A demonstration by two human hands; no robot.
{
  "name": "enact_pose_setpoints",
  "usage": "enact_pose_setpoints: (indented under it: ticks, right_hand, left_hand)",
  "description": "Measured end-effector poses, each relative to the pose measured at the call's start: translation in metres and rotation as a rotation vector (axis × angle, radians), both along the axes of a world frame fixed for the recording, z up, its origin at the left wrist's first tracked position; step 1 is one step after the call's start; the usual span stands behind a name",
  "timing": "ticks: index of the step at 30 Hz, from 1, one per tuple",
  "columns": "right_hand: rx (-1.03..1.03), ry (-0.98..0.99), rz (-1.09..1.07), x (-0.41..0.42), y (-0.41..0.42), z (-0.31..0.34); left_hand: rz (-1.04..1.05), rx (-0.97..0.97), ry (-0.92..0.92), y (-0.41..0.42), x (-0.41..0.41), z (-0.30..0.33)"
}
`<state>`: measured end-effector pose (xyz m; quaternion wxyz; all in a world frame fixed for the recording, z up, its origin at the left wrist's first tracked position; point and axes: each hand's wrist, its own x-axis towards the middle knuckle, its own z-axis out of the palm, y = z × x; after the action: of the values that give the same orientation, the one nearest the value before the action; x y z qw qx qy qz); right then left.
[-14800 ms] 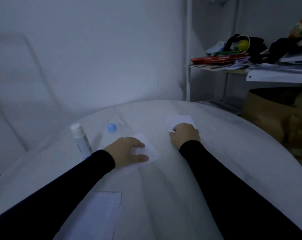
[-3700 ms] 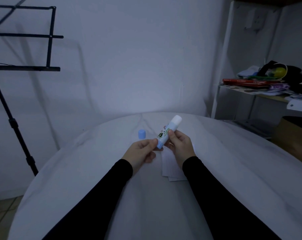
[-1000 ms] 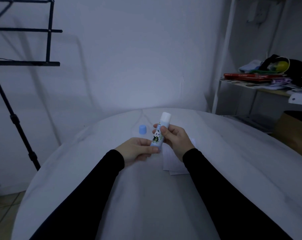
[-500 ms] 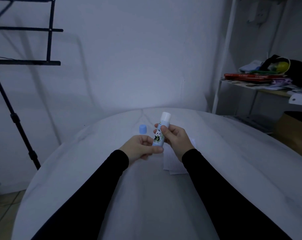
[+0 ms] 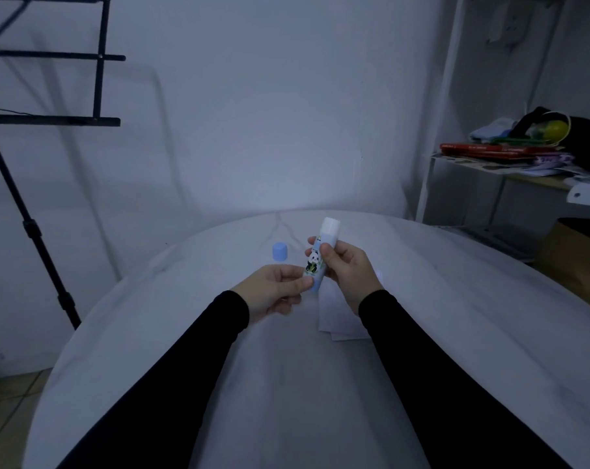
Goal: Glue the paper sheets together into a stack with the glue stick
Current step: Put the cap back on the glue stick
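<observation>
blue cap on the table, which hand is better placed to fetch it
Left. The left hand only pinches the glue stick base and sits nearest the blue cap; the right hand grips the stick's body.

We see bare white tablecloth (image 5: 286,384) between and before the 2 black sleeves, open for passing. Beyond the hands, only the small blue cap (image 5: 280,251) stands upright. The stacked white paper sheets (image 5: 337,319) lie flat by the right wrist.

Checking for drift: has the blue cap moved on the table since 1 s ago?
No. The blue cap stands at the same spot by the cloth crease on the table, left of the glue stick.
</observation>
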<state>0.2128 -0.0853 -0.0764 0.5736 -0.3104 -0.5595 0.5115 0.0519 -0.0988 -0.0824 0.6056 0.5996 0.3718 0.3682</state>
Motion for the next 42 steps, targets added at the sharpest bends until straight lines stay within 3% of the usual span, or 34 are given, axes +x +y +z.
enact_pose_setpoints:
  ticks: [6,9,15,18,22,24,29,34,38,42]
  right_hand:
    - [-0.009,0.006,0.013,-0.002,0.001,-0.002]
    - [-0.007,0.014,0.052,0.0,0.0,0.001]
    - [0.004,-0.017,0.024,-0.003,-0.001,0.002]
    - [0.0,0.01,-0.029,-0.001,0.0,0.0]
    - [0.001,0.02,-0.027,-0.002,0.0,0.002]
    - [-0.001,0.043,-0.007,-0.002,-0.001,0.003]
    - [0.004,0.072,0.051,0.0,-0.003,0.008]
    - [-0.002,0.033,0.003,-0.001,-0.001,0.001]
    - [0.007,0.04,-0.114,0.0,0.003,-0.001]
    - [0.034,-0.084,-0.305,-0.001,0.01,-0.011]
  left_hand:
    - [0.192,0.144,0.231,0.004,0.0,-0.003]
    - [0.124,0.132,0.156,0.004,-0.004,-0.002]
    - [-0.015,-0.101,-0.015,0.0,-0.002,-0.002]
    - [0.055,-0.029,0.015,0.0,0.002,-0.003]
    - [0.246,0.149,0.201,0.0,0.006,0.002]
    - [0.291,0.174,0.192,0.002,0.005,0.002]
    - [0.127,0.153,0.079,0.002,-0.002,0.001]
    - [0.122,0.125,0.093,0.001,0.002,-0.004]
    - [0.321,0.157,0.061,0.007,0.0,-0.004]
    - [0.722,0.353,0.349,0.029,-0.006,-0.01]
